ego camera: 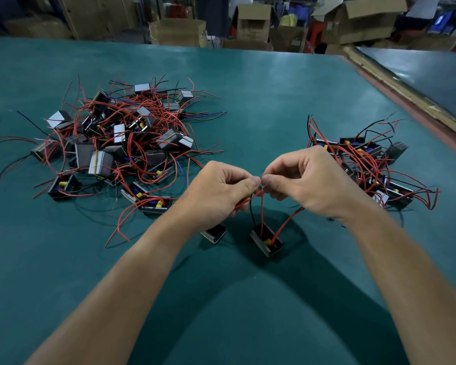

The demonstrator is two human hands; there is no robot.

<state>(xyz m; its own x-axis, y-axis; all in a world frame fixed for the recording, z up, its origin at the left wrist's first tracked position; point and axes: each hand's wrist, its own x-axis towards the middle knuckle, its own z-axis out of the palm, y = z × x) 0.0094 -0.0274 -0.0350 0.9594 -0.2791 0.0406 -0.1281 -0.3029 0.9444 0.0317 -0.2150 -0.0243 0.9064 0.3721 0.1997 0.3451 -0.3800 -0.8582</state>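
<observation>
Forearms reach in from the near edge. The left hand (219,188) and right hand (308,180) each pinch the ends of red wires (261,206) between thumb and forefinger, tips touching, above the small black box (266,242) on the green tabletop (274,114). A second box (213,233) stands just left of it. A big tangled pile (116,143) lies far left and a smaller pile (366,167) right. Pulling upward could tip the black box, and a slipping pinch would let the ends spring apart.

**Matt green cover, glossy wire, dull metal**

The surface (274,101) has a smooth, matt green covering with a faint sheen at the far side. The red wires (261,212) have smooth, slightly glossy plastic insulation. The near transformer (259,243) is black plastic and dull grey layered metal, as is the left pile (111,143). The far boxes (178,31) are matt brown cardboard.
</observation>
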